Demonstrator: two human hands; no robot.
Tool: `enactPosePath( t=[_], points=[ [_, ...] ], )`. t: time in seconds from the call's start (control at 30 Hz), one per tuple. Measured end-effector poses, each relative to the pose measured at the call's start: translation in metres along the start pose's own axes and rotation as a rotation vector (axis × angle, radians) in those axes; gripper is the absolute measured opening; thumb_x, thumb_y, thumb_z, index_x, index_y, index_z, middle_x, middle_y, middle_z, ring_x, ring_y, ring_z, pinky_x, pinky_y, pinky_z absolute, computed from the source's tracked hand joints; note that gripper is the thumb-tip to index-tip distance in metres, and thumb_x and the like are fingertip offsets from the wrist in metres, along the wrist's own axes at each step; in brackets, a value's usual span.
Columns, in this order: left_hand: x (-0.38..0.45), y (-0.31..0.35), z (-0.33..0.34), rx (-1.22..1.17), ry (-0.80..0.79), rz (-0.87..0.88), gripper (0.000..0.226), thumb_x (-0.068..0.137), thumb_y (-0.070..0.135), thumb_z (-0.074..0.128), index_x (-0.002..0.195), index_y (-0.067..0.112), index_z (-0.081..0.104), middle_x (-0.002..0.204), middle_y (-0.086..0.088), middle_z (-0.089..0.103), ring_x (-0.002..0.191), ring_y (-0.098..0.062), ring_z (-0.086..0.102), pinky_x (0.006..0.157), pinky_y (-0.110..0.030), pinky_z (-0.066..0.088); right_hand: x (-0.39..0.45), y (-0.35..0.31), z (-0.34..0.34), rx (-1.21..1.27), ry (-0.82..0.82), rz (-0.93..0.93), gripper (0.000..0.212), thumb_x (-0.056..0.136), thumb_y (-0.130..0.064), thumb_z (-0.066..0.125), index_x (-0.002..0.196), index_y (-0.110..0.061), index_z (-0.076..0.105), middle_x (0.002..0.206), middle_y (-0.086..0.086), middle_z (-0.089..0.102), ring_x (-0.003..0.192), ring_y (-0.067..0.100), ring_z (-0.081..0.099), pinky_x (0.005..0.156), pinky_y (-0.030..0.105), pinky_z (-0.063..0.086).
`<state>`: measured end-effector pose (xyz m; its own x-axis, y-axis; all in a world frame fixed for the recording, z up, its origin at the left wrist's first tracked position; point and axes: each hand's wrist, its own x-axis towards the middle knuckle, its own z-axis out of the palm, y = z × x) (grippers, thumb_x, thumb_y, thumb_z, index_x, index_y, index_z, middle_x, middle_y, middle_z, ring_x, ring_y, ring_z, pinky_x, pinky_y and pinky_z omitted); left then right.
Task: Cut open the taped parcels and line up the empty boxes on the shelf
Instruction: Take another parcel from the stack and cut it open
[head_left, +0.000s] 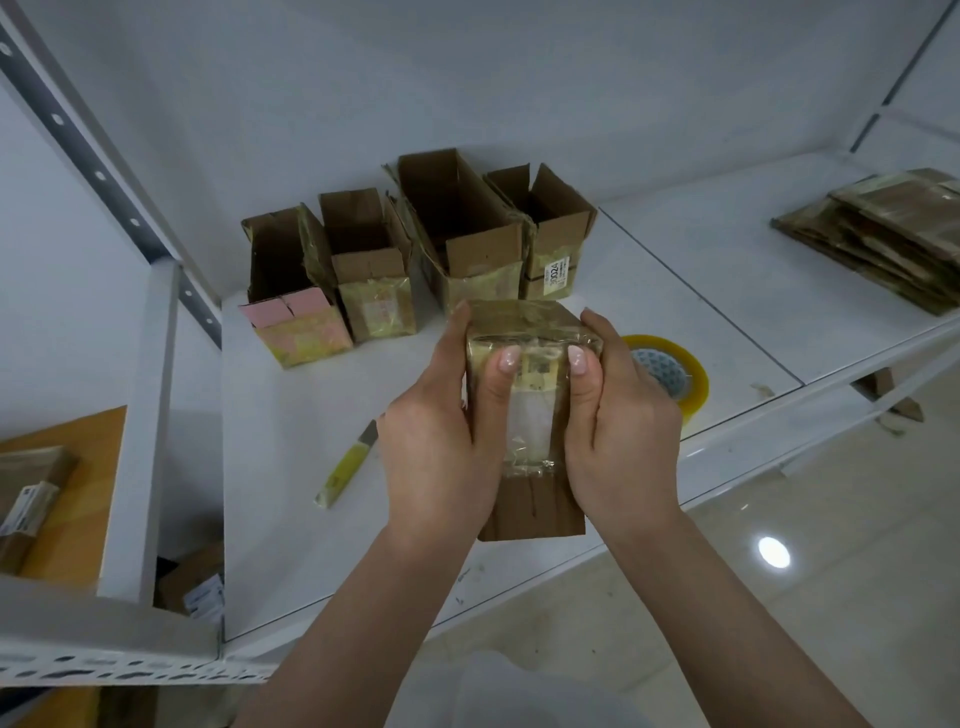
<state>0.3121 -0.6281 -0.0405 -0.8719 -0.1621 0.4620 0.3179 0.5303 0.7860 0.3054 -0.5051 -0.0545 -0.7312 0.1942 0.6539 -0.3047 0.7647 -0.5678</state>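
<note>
Both hands grip one taped parcel (530, 395) between them — the left hand (441, 441) wraps its left side, the right hand (618, 431) its right, with both thumbs pressed flat on the glossy taped face turned toward the camera. The parcel is held just above the white shelf (322, 519). Beyond the hands, four opened boxes (415, 254) stand side by side, flaps up. Just left of the left hand lies a yellow utility knife (347, 465) on the shelf; partly hidden behind the right hand sits a roll of clear tape (675, 374). Far off to the right — a stack of flattened cardboard (888, 239).
</note>
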Motion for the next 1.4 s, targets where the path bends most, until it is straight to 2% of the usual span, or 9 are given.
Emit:
enactPosePath(
  t=[0.17,0.33,0.53,0.67,0.83,1.03,1.13,1.27,1.4],
  points=[
    [0.000,-0.004,0.003,0.010,-0.007,0.009,0.062,0.095,0.058,0.039,0.146,0.022,0.045,0.079,0.008,0.067,0.068,-0.004,0.063,0.060,-0.016,0.050,0.000,0.000,0.002,0.046,0.013,0.032,0.075,0.103,-0.052,0.011,0.132,0.001,0.055,0.072,0.007,0.064,0.059,0.020,0.059,0.049,0.036,0.052],
    [-0.001,-0.004,0.007,0.011,-0.017,0.073,0.052,0.098,0.049,0.042,0.145,0.026,0.044,0.108,0.018,0.063,0.089,0.007,0.059,0.069,-0.002,0.046,0.000,0.009,0.001,0.068,0.015,0.036,0.067,0.103,-0.051,0.015,0.138,-0.006,0.051,0.070,-0.003,0.056,0.054,0.015,0.056,0.045,0.032,0.048],
    [0.000,-0.003,0.015,0.039,-0.002,0.114,0.037,0.100,0.041,0.041,0.120,0.020,0.063,0.086,0.012,0.066,0.074,-0.007,0.060,0.059,-0.012,0.046,0.000,0.025,0.000,0.065,0.038,0.018,0.053,0.106,-0.041,0.023,0.117,-0.011,0.066,0.066,0.005,0.063,0.049,0.022,0.057,0.044,0.038,0.049],
    [0.000,-0.004,0.021,0.029,-0.040,0.103,0.039,0.099,0.046,0.040,0.118,0.022,0.063,0.088,0.006,0.071,0.076,-0.012,0.067,0.060,-0.036,0.056,-0.003,0.031,-0.003,0.029,0.040,0.018,0.051,0.105,-0.038,0.025,0.113,-0.010,0.067,0.066,0.002,0.063,0.048,0.018,0.055,0.042,0.033,0.047],
    [-0.001,-0.001,0.026,0.090,-0.101,0.199,0.050,0.093,0.051,0.048,0.133,0.023,0.060,0.109,0.001,0.073,0.061,-0.012,0.064,0.062,-0.029,0.059,-0.001,0.048,-0.008,-0.023,0.016,0.005,0.040,0.103,-0.029,0.033,0.108,-0.008,0.067,0.062,0.003,0.061,0.044,0.020,0.053,0.039,0.033,0.047],
    [0.005,-0.004,0.035,0.150,-0.112,0.185,0.046,0.099,0.053,0.041,0.123,0.020,0.062,0.079,0.011,0.066,0.070,-0.009,0.066,0.057,-0.020,0.052,0.008,0.063,-0.029,0.024,-0.155,0.046,0.053,0.102,-0.047,0.026,0.130,-0.016,0.058,0.070,0.001,0.064,0.056,0.015,0.058,0.049,0.029,0.048],
    [0.012,-0.001,0.036,0.048,-0.071,0.043,0.040,0.096,0.050,0.039,0.114,0.024,0.064,0.057,0.015,0.050,0.052,0.000,0.051,0.049,-0.009,0.035,0.016,0.082,-0.044,0.028,-0.215,0.137,0.045,0.104,-0.040,0.036,0.143,-0.020,0.045,0.083,-0.006,0.063,0.066,0.011,0.057,0.059,0.026,0.045],
    [0.037,0.005,0.041,0.019,-0.104,-0.164,0.034,0.098,0.049,0.045,0.072,0.031,0.057,0.050,0.010,0.046,0.048,-0.002,0.045,0.049,-0.018,0.034,0.014,0.111,-0.057,-0.003,-0.264,0.128,0.020,0.094,-0.022,0.063,0.113,-0.021,0.068,0.094,-0.013,0.069,0.087,0.016,0.070,0.076,0.038,0.056],
    [0.067,0.010,0.047,-0.129,-0.138,-0.461,0.023,0.099,0.045,0.050,0.099,0.026,0.064,0.072,0.003,0.062,0.060,-0.007,0.058,0.043,-0.016,0.044,0.006,0.121,-0.064,0.189,-0.308,0.072,0.048,0.084,-0.065,0.055,0.104,-0.024,0.070,0.095,-0.020,0.069,0.089,0.008,0.067,0.071,0.032,0.056]
  ],
)
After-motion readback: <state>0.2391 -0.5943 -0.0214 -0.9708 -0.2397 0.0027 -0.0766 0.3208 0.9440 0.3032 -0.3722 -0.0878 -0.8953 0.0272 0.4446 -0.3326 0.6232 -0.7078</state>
